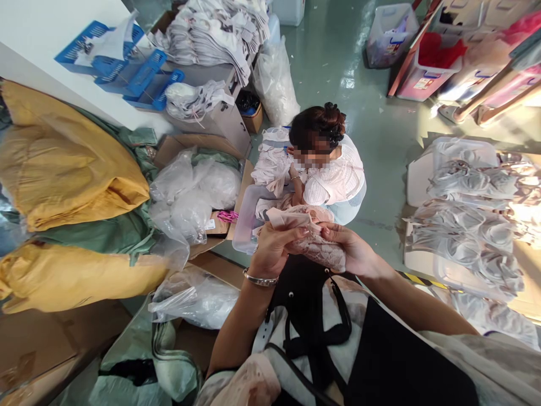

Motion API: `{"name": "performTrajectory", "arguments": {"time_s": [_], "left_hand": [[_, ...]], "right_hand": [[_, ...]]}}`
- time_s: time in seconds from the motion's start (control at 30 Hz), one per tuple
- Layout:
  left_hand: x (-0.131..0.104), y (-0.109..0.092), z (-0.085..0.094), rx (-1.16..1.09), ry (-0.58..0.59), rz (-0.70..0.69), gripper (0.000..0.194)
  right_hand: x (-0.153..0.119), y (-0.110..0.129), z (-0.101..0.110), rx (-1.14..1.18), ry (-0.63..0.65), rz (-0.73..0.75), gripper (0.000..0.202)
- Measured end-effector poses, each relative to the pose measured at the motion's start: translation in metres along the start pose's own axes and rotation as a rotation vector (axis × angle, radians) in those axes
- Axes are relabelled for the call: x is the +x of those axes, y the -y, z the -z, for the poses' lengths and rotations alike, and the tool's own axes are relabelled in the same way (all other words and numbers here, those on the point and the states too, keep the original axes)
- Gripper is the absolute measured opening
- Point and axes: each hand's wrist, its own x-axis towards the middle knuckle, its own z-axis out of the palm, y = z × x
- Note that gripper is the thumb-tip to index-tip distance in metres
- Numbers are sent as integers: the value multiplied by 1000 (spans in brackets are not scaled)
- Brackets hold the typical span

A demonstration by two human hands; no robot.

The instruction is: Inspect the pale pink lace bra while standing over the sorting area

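Note:
A pale pink lace garment (323, 251) is stretched between my two hands, in front of my body. My left hand (274, 245), with a silver bracelet at its wrist, pinches the garment's left part between thumb and fingers. On the other side, my right hand (349, 245) grips its upper right edge, thumb on top. Just beyond the garment, a clear plastic bin (245, 220) holds light fabric pieces, partly hidden by my hands.
A person (338, 175) in a white top crouches beyond my hands. Left are a cardboard box (245, 186) with plastic bags and yellow sacks (71, 163). Stacked bra cups (465, 225) lie at right. Blue baskets (131, 73) stand upper left.

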Motion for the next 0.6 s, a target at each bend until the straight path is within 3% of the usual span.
{"name": "performTrajectory", "arguments": {"time_s": [0.6], "left_hand": [[-2, -1, -1, 17, 2, -37, 35]], "right_hand": [[1, -2, 4, 30, -42, -13, 17]]}}
